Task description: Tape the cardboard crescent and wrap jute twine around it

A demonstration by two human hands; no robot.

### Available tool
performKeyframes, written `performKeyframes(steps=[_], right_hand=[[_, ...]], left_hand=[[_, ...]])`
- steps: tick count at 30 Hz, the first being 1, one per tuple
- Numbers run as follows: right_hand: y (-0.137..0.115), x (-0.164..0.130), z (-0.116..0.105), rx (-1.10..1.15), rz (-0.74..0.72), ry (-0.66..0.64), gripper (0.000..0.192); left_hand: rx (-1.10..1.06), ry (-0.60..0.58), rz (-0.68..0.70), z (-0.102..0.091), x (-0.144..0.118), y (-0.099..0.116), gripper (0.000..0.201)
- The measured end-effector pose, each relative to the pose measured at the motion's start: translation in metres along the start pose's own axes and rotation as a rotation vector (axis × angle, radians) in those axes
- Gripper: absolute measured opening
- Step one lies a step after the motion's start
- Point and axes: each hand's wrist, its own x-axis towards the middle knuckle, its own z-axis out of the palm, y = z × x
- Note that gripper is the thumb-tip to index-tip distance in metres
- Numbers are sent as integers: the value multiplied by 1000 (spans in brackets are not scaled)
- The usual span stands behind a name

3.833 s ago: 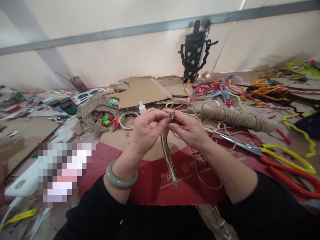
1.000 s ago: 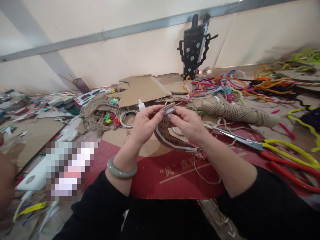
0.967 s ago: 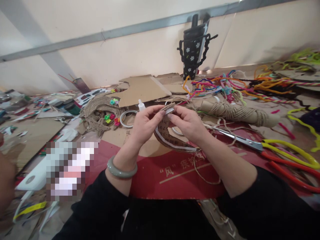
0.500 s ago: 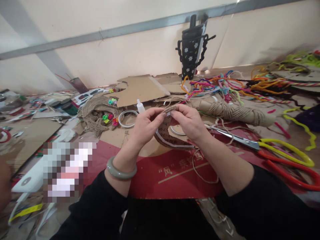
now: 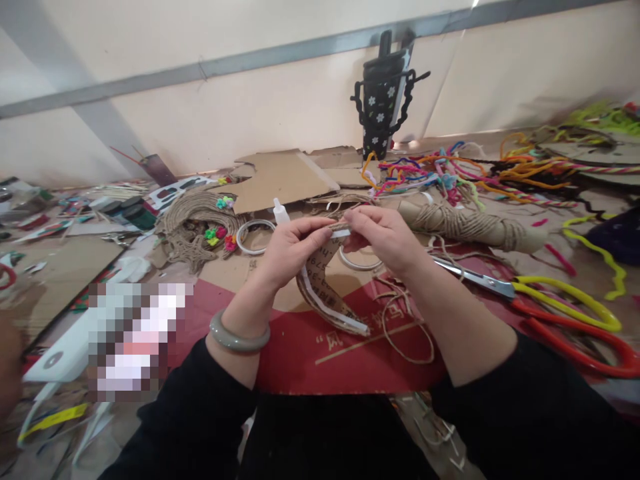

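My left hand [image 5: 290, 257] is closed, its thumb and fingers pinching the upper end of a crescent-shaped piece of cardboard [image 5: 327, 293]. White double-sided tape runs along the crescent's curved edge, and its lower end hangs over a red cardboard sheet [image 5: 295, 363]. Jute twine lies across the top end between both hands. My right hand [image 5: 385, 240] has its fingertips pressed together on that twine, at the crescent's upper edge; the exact contact is partly hidden. Loose twine [image 5: 405, 360] loops down onto the red sheet below my right hand.
Large scissors [image 5: 485, 277] with yellow and red handles lie at right, near a tube wound with twine [image 5: 465, 223]. Behind stand a glue bottle [image 5: 281, 213] and a black flowered tumbler [image 5: 377, 107]. Tape rolls [image 5: 241, 241], a twine wreath [image 5: 185, 213] and a power bank [image 5: 65, 357] lie around.
The cardboard crescent has turned and swung left and downward, so more of its taped edge shows. My right hand has shifted slightly right, with its fingers curled more tightly.
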Motion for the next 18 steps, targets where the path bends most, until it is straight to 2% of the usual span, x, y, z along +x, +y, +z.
performKeyframes(steps=[4,7,11,14,16,18], right_hand=[[-7,0,-7,-95,143,-132,29],[-9,1,-13,-110,167,-120,25],[-7,8,-27,-50,98,117,22],[-5,13,-39,6,24,330,22],[-3,15,-44,18,-32,414,23],[-2,15,-45,10,-70,433,27]], left_hand=[[28,-52,-48,-1,-1,3,27],[1,-13,-58,-1,1,1,31],[-54,180,-4,-3,6,-8,36],[-18,366,104,-6,9,-14,38],[42,470,206,-5,8,-16,37],[99,490,267,-2,4,-15,32]])
